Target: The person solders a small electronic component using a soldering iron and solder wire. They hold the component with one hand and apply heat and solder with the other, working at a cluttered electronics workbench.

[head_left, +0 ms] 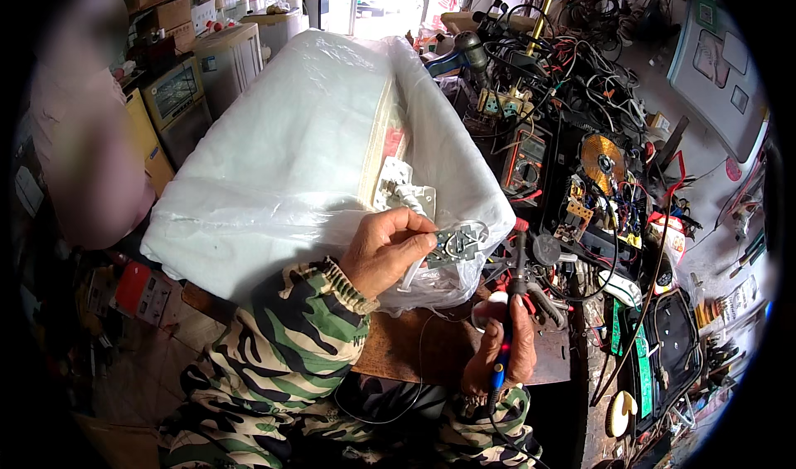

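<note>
Between thumb and fingers of my left hand (390, 249) is a small circuit board (452, 247), with pale wire looped over it. The board is held just above the near right corner of a large pale padded bundle (274, 137) wrapped in clear plastic. A white fitting (402, 187) pokes out of the bundle beside my fingers. My right hand (504, 354) grips a soldering iron (500, 361) by its dark and blue handle, pointing up and away from me, to the right of the board. A cord trails from its lower end.
A multimeter (526, 162), a copper coil (603, 164) and tangled cables (572, 63) crowd the bench on the right. Green circuit strips (643, 357) lie nearer. A brown wooden edge (398, 345) runs under the bundle. A blurred person (91, 137) stands at left.
</note>
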Demonstrator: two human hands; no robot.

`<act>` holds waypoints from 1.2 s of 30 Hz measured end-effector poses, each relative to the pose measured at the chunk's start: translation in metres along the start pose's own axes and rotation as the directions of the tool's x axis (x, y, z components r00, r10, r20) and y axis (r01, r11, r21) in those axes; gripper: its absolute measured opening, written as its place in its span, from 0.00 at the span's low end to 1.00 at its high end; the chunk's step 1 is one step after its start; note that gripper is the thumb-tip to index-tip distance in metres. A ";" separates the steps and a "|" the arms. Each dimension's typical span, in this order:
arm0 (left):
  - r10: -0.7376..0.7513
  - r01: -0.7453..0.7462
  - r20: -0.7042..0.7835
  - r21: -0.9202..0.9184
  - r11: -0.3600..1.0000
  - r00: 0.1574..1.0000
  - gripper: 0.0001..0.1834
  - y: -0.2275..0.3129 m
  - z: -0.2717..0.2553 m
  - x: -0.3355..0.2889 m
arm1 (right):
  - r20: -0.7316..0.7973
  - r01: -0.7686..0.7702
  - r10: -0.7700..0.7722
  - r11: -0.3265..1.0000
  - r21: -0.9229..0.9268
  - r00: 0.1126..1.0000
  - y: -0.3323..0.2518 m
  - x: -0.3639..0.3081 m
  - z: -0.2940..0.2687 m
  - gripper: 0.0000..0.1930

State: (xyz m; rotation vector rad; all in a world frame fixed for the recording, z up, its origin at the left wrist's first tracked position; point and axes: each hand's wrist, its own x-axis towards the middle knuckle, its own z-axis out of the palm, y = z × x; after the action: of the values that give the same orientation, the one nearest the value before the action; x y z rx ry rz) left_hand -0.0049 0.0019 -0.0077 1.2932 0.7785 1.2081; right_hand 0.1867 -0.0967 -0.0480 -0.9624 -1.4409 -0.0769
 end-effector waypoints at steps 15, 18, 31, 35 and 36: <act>0.062 -0.075 0.178 0.070 0.995 0.982 0.12 0.010 0.005 -0.003 | 0.139 -0.257 0.233 0.947 0.191 0.962 0.021 0.064 0.025 0.33; 0.029 -0.043 0.195 0.070 0.997 0.980 0.13 0.011 0.009 -0.005 | 0.151 -0.256 0.227 0.942 0.216 0.962 0.022 0.063 0.023 0.34; -0.040 0.009 0.172 0.180 0.984 0.984 0.23 0.011 0.013 -0.007 | 0.141 -0.228 0.196 0.936 0.268 0.970 0.029 0.060 0.026 0.35; 0.002 -0.043 0.180 0.221 0.974 0.984 0.27 0.008 0.013 -0.006 | 0.110 -0.225 0.201 0.935 0.274 0.973 0.030 0.059 0.027 0.35; 0.008 -0.051 0.180 0.238 0.970 0.984 0.28 0.009 0.016 -0.007 | 0.103 -0.215 0.194 0.941 0.262 0.976 0.030 0.059 0.027 0.35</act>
State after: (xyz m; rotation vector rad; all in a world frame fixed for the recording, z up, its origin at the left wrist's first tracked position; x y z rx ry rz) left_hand 0.0064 -0.0108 0.0029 1.5950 0.7959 1.0265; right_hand 0.1948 -0.0325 -0.0174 -0.8882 -1.3694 0.3077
